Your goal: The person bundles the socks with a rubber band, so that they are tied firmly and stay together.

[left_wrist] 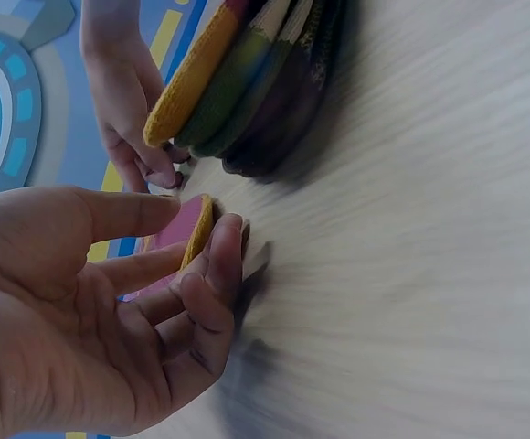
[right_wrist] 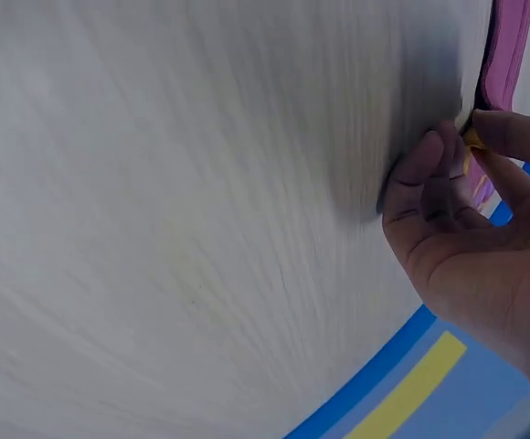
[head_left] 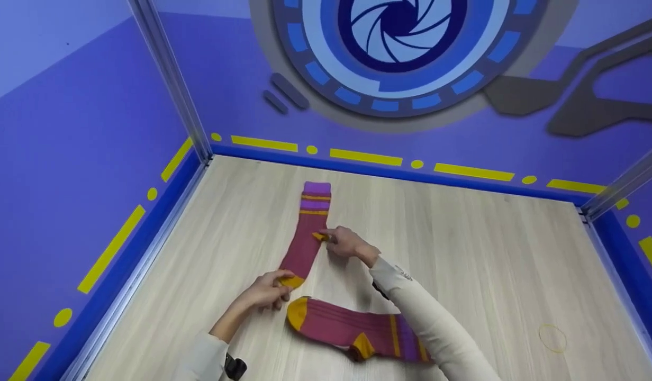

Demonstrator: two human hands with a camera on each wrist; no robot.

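Observation:
A maroon sock (head_left: 307, 248) with a purple striped cuff and mustard heel and toe lies flat, its cuff pointing to the back wall. My left hand (head_left: 265, 291) pinches its toe edge between thumb and fingers; the left wrist view shows the sock's mustard rim (left_wrist: 198, 233) there. At the heel, my right hand (head_left: 348, 243) pinches the small mustard patch, which the right wrist view shows as a yellow tip (right_wrist: 472, 139). Nearer to me lies a second maroon sock (head_left: 336, 323), toe to the left. Green and dark sock layers (left_wrist: 219, 119) appear beneath it in the left wrist view.
A thin yellow loop (head_left: 552, 338), like a rubber band, lies on the wooden tabletop (head_left: 479, 264) at the right. Purple panels (head_left: 225, 79) close in the back and sides. My right forearm (head_left: 432, 317) passes over the cuff of the nearer sock.

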